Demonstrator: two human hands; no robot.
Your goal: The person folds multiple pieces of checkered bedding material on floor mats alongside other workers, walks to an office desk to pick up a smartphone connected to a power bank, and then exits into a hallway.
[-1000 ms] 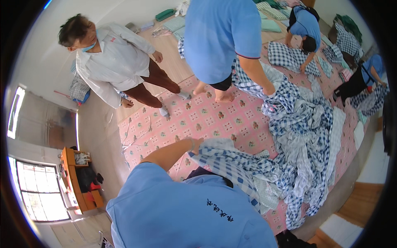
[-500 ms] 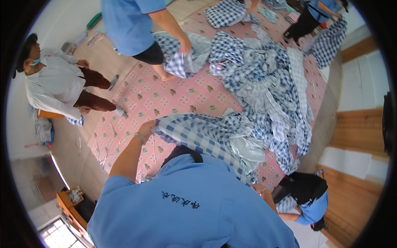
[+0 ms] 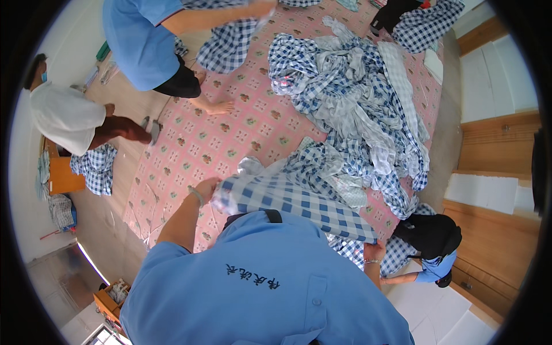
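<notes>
Stretched between my hands is a blue-and-white checked sheet (image 3: 299, 201), in front of my blue shirt. My left hand (image 3: 207, 187) grips it at its left end, where a pale patch of fabric shows. At the other end my right hand (image 3: 374, 252) pinches a corner. The sheet's far side runs into a large heap of crumpled checked and pale linen (image 3: 356, 109). Another piece of checked cloth (image 3: 348, 247) shows below the sheet, beside my right hand.
A pink patterned floor mat (image 3: 230, 135) lies under the heap. A co-worker in blue (image 3: 141, 49) handles checked cloth at the far left. Someone in white (image 3: 64, 121) stands at left, another person bends at right (image 3: 428, 238). Wooden cabinets (image 3: 494, 149) line the right.
My right hand has come up and out to the right, and the sheet is spread wider. The far-left co-worker has lifted their cloth. The person in white has turned away.
</notes>
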